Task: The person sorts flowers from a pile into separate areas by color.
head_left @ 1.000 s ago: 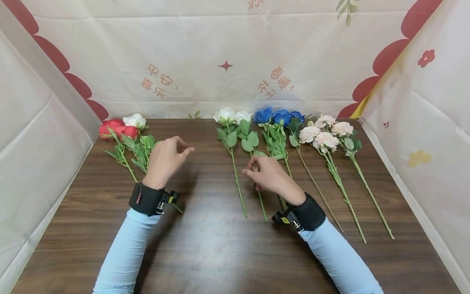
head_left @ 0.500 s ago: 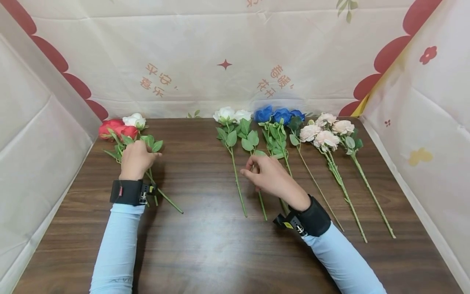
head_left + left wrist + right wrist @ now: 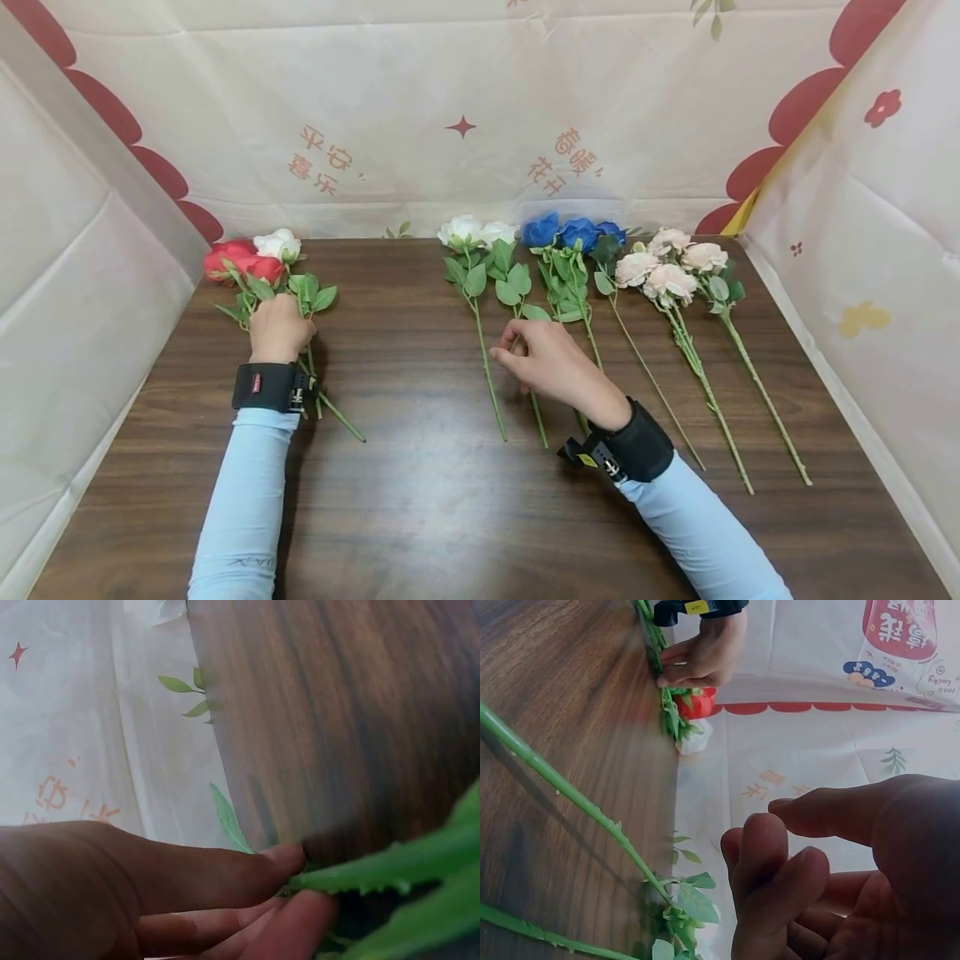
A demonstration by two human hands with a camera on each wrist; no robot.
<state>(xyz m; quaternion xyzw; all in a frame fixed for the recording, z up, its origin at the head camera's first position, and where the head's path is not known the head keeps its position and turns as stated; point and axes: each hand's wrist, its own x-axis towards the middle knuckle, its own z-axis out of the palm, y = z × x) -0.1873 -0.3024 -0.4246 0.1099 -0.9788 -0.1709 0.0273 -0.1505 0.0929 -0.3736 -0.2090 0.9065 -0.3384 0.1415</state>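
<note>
Left hand grips green stems of red and white artificial rose bunch; stems run toward the person; right hand fingers loosely curled, empty, over second white rose stem.

Red-and-white rose bunch — flat at table's far-left, stems toward viewer.

The left hand lies far left, fingers curled down, forearm straight. The right hand hovers mid-scene, fingers loosely bent, thumb near the fingertips, holding nothing.
</note>
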